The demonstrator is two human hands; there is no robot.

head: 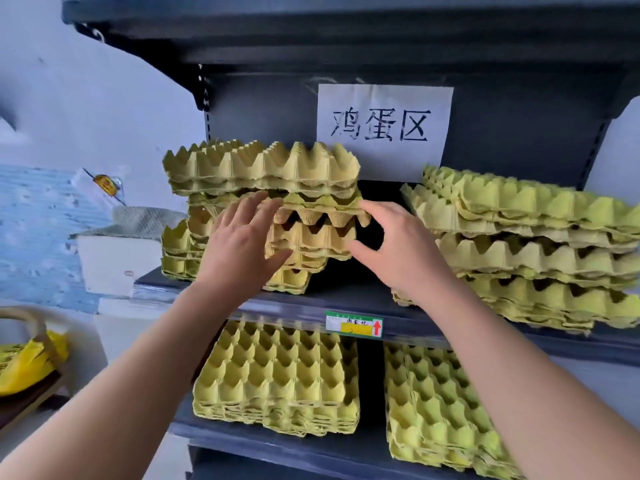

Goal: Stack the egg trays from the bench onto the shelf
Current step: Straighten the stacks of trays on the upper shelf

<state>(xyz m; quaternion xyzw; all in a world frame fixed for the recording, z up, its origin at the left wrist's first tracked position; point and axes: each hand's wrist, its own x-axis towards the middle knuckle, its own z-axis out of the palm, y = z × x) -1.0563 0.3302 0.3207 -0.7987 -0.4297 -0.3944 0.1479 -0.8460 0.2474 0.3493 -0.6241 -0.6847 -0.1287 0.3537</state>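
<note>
A tall, uneven stack of yellow-green egg trays (263,168) stands on the left part of the dark grey shelf (298,311). My left hand (239,244) is spread flat against the stack's front, fingers apart. To the right of it, my right hand (398,244) has its fingers on the stack's right edge at mid height, thumb held apart below; it grips nothing. A second leaning stack of egg trays (533,244) fills the right part of the same shelf. A dark gap separates the two stacks.
Two more stacks of egg trays (277,372) (440,403) lie on the lower shelf. A paper sign (384,129) hangs on the shelf's back panel, and a price label (354,323) sits on the shelf edge. A white box (117,261) and a yellow bag (27,365) are at the left.
</note>
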